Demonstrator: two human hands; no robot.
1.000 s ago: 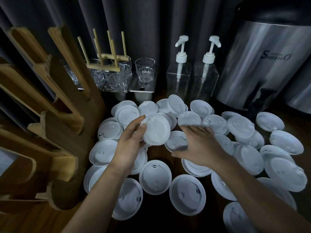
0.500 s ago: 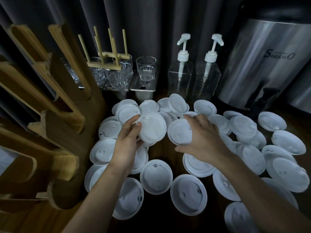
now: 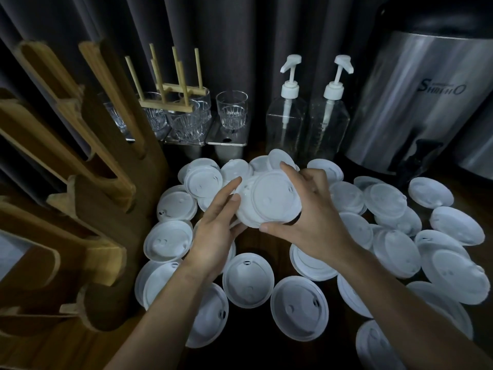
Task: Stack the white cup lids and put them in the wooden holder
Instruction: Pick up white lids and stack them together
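Both hands meet over the middle of the table on a small stack of white cup lids (image 3: 269, 198). My left hand (image 3: 216, 231) grips the stack's left edge, thumb on top. My right hand (image 3: 312, 217) holds its right side, with fingers over the far rim and thumb at the near edge. Several loose white lids (image 3: 248, 280) lie scattered on the dark table all around, some overlapping. The wooden holder (image 3: 80, 209) with slanted slots stands at the left; no lids show in it.
Behind the lids stand two clear pump bottles (image 3: 286, 124), several glasses (image 3: 231, 109) on steel trays, and a small wooden peg rack (image 3: 170, 89). A large steel dispenser (image 3: 416, 102) fills the back right. Dark curtains hang behind.
My right hand picked up a lid from the pile and brought it left onto the lid in my left hand. Both hands now hold the joined stack.
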